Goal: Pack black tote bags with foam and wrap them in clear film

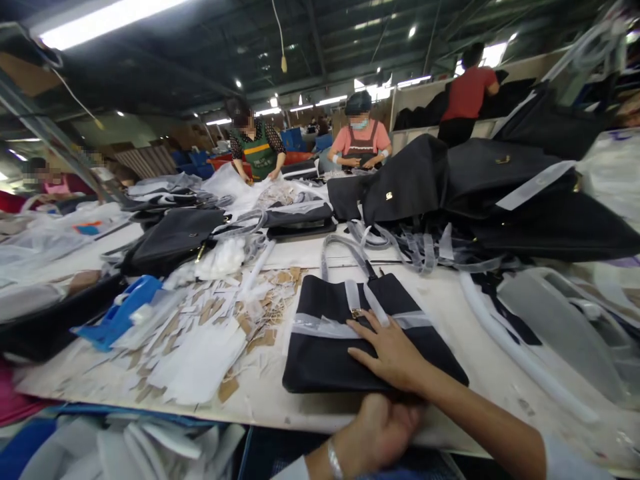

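A black handbag (pixel 330 363) lies on the white table in front of me, with clear film strips (pixel 320 325) across its front and a wrapped handle loop (pixel 345 243) at the top. My right hand (pixel 390 350) rests on the bag's front, fingers spread, close to the small gold clasp (pixel 355 313). Below the bag's near edge is my left hand (pixel 375 427), a bracelet (pixel 334 460) on its wrist. Its fingers are blurred and partly hidden under my right wrist, so their grip is unclear.
Paper and card scraps (pixel 200 360) cover the table left of the bag, near a blue plastic piece (pixel 120 313). Several black bags (pixel 405 180) are piled at the back right. A long white tube (pixel 520 360) lies to the right. Co-workers (pixel 260 150) stand across the table.
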`<state>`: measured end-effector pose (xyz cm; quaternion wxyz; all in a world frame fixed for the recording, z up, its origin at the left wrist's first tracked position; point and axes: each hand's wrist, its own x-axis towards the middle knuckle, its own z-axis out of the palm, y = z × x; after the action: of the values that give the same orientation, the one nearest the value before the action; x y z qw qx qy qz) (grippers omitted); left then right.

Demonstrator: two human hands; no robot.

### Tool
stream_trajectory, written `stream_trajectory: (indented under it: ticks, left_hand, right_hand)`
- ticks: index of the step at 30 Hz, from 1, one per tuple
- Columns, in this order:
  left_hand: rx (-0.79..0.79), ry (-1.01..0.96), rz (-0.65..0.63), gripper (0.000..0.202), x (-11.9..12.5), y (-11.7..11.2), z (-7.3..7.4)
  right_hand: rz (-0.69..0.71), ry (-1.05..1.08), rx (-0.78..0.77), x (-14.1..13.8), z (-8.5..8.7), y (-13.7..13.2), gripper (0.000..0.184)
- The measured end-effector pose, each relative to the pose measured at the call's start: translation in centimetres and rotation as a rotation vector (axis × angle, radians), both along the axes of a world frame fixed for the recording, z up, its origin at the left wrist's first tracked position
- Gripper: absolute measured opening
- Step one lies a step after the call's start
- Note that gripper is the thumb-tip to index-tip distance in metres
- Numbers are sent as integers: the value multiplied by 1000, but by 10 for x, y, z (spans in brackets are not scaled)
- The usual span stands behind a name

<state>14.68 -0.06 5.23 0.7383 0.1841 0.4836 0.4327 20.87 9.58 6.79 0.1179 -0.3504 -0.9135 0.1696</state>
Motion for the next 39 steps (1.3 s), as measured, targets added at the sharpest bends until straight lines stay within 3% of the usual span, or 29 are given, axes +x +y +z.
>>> stream_trajectory:
  ticks: [2, 4, 5, 8, 9, 11, 14, 17, 21, 24, 29, 35, 39]
  left_hand:
    - [-57, -61, -262, 46, -16, -19, 7]
    - [42, 65, -477, 45, -44, -38, 23]
    - [150, 231, -439, 46, -61, -44, 31]
    - [518, 997, -75, 35, -109, -45, 41]
    - [627, 1212, 10, 34, -121, -41, 36]
    - [776, 1510, 36, 50, -138, -31, 16]
    - [860, 1707, 2, 64, -144, -22, -16]
    - [854, 1753, 12, 70, -142, -22, -29]
    - [854, 1746, 28, 71, -141, -24, -23]
    - [844, 1731, 54, 73, -141, -24, -21]
    - [825, 1691, 93, 77, -141, -23, -20]
    - [801, 1632, 111, 84, -140, -25, -20]
    - [794, 1599, 137, 87, -140, -24, -20]
  right_hand:
    - [-9, 13, 69, 1, -8, -7, 63]
    - [-21, 19, 153, 1, -16, -14, 62]
    - [-25, 18, 185, 1, -20, -17, 63]
    - [-29, 13, 227, -1, -24, -23, 63]
    - [-30, 14, 231, -1, -24, -23, 64]
    - [-34, 24, 237, -1, -23, -22, 69]
    - [-34, 31, 208, 6, -16, -18, 78]
    - [-19, -12, 225, 22, -3, -12, 69]
    - [18, -94, 356, 45, 19, -2, 36]
    - [118, -47, 326, 47, 29, -1, 21]
    - [227, 143, 135, 7, 32, 2, 25]
    - [293, 36, 58, -57, 23, 18, 41]
    - [312, 86, 74, -70, 16, 22, 23]
